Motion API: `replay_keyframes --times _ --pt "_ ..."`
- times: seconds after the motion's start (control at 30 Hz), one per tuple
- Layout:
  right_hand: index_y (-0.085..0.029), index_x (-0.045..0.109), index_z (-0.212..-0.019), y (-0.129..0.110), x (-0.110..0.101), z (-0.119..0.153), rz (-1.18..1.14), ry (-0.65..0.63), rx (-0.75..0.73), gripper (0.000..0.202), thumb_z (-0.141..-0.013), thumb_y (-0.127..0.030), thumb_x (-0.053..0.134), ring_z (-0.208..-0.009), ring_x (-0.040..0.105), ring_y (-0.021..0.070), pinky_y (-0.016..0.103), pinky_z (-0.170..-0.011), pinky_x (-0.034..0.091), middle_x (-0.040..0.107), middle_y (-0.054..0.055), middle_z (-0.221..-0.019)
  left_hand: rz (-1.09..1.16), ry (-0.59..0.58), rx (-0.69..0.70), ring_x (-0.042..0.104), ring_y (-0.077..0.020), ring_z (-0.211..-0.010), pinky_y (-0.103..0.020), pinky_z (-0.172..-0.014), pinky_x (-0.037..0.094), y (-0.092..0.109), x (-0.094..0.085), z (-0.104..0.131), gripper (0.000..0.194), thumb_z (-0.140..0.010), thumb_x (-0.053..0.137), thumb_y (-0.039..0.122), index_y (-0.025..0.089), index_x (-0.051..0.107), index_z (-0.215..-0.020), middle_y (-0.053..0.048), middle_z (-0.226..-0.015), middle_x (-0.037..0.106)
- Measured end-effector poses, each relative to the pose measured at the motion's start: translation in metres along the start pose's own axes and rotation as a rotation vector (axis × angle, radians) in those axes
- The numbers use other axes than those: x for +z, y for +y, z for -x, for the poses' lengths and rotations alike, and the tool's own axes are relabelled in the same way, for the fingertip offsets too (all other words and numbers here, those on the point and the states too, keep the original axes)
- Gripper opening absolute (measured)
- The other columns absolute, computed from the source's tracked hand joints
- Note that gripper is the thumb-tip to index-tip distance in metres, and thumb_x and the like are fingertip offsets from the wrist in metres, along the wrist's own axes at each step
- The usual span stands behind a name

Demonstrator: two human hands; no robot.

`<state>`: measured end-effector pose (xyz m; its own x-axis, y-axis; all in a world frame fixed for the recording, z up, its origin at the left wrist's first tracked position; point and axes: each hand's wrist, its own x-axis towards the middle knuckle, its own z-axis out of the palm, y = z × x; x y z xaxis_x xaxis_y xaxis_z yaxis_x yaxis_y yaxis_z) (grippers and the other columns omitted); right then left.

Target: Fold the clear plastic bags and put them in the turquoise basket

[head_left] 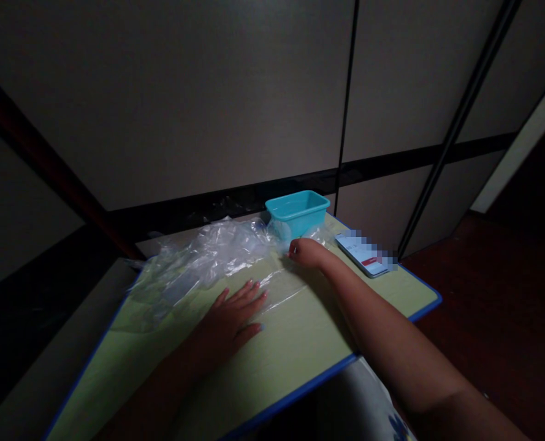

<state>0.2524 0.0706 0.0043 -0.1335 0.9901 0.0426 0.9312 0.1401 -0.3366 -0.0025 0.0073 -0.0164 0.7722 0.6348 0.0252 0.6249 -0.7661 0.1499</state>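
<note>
My left hand (235, 315) lies flat on the table with its fingers spread, the fingertips on the edge of a clear plastic bag (284, 291). In front of the blue basket, my right hand (305, 252) is curled with its fingers pinched together at the far end of that bag. What sits between those fingertips is too small to make out clearly, though the clear film runs up to them. A crumpled heap of clear plastic bags (226, 245) spreads over the left and back of the table.
A light-blue plastic basket (297, 215) stands at the table's back edge. To the right rests a phone (362, 254) with its screen lit. The yellow-green table (300, 355) has a blue rim, and cabinet doors (230, 104) rise right behind it.
</note>
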Motion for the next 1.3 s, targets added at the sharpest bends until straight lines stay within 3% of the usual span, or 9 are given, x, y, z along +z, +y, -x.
replay_keyframes --times 0.1,0.27,0.4,0.47,0.53,0.83,1.1,1.2,1.3 --pt "-0.015 0.069 -0.088 -0.002 -0.001 0.003 0.019 -0.066 -0.036 0.025 -0.078 -0.036 0.059 -0.079 0.061 0.0228 0.026 -0.06 0.038 0.068 0.013 -0.089 0.062 -0.083 0.025 0.027 -0.025 -0.132 -0.056 -0.104 0.017 0.002 -0.001 0.001 0.048 -0.09 0.041 0.04 0.032 0.031 -0.137 -0.005 -0.144 0.029" --pt "-0.015 0.07 -0.083 -0.008 -0.005 0.009 0.044 -0.175 -0.093 0.029 -0.072 -0.042 0.065 -0.07 0.06 0.0204 0.025 -0.056 0.036 0.069 0.01 -0.082 0.121 -0.064 0.046 0.034 -0.0241 -0.129 -0.052 -0.105 0.021 0.001 -0.004 0.004 0.043 -0.09 0.042 0.039 0.034 0.04 -0.132 -0.002 -0.141 0.037" --pt "-0.015 0.07 -0.079 -0.012 -0.005 0.012 0.04 -0.265 -0.133 0.027 -0.069 -0.041 0.068 -0.066 0.059 0.0191 0.024 -0.055 0.036 0.068 0.008 -0.076 0.12 0.182 -0.047 0.044 -0.0231 -0.12 -0.043 -0.101 0.032 -0.007 -0.008 0.001 0.04 -0.088 0.042 0.04 0.025 0.051 -0.124 -0.005 -0.132 0.049" --pt "-0.016 0.07 -0.077 -0.013 -0.003 0.013 0.05 -0.28 -0.139 0.025 -0.067 -0.039 0.07 -0.067 0.059 0.0191 0.024 -0.055 0.036 0.068 0.008 -0.076 0.083 0.349 -0.169 0.05 -0.0242 -0.109 -0.041 -0.095 0.038 -0.013 -0.01 -0.001 0.033 -0.085 0.045 0.04 0.021 0.061 -0.107 -0.007 -0.113 0.06" --pt "-0.016 0.07 -0.077 -0.013 -0.002 0.014 0.071 -0.286 -0.159 0.024 -0.065 -0.037 0.071 -0.068 0.058 0.0197 0.024 -0.054 0.036 0.068 0.008 -0.078 0.043 0.428 -0.283 0.053 -0.0245 -0.095 -0.04 -0.087 0.04 -0.019 -0.009 -0.003 0.025 -0.08 0.051 0.04 0.021 0.063 -0.089 -0.005 -0.095 0.063" --pt "-0.015 0.068 -0.077 -0.019 -0.006 0.018 0.074 -0.32 -0.235 0.016 -0.066 -0.027 0.07 -0.068 0.058 0.0184 0.023 -0.055 0.035 0.067 0.006 -0.077 0.022 0.343 -0.417 0.047 -0.0245 -0.087 -0.036 -0.077 0.04 -0.007 0.002 -0.016 0.027 -0.065 0.065 0.042 0.021 0.053 -0.075 -0.003 -0.085 0.056" --pt "-0.017 0.067 -0.085 -0.01 -0.004 0.014 0.068 -0.139 -0.004 0.03 -0.059 -0.029 0.075 -0.08 0.061 0.0242 0.027 -0.063 0.04 0.067 0.01 -0.09 0.041 0.393 -0.405 0.047 -0.025 -0.092 -0.039 -0.081 0.039 -0.003 0.003 -0.015 0.026 -0.07 0.063 0.04 0.02 0.054 -0.084 -0.004 -0.092 0.056" --pt "-0.017 0.065 -0.086 -0.006 -0.005 0.01 0.055 -0.044 0.045 0.024 -0.066 -0.029 0.07 -0.079 0.061 0.022 0.025 -0.062 0.04 0.067 0.009 -0.089 0.048 0.412 -0.256 0.048 -0.0242 -0.095 -0.039 -0.085 0.039 0.004 0.001 -0.015 0.026 -0.073 0.061 0.037 0.019 0.055 -0.092 -0.006 -0.098 0.056" --pt "-0.015 0.063 -0.086 -0.006 -0.008 0.009 -0.035 0.026 0.032 0.016 -0.077 -0.029 0.06 -0.074 0.061 0.0174 0.022 -0.059 0.04 0.067 0.009 -0.085 0.071 0.338 -0.081 0.046 -0.0243 -0.106 -0.041 -0.094 0.034 0.012 -0.001 -0.013 0.031 -0.078 0.057 0.037 0.02 0.055 -0.105 -0.007 -0.11 0.057"
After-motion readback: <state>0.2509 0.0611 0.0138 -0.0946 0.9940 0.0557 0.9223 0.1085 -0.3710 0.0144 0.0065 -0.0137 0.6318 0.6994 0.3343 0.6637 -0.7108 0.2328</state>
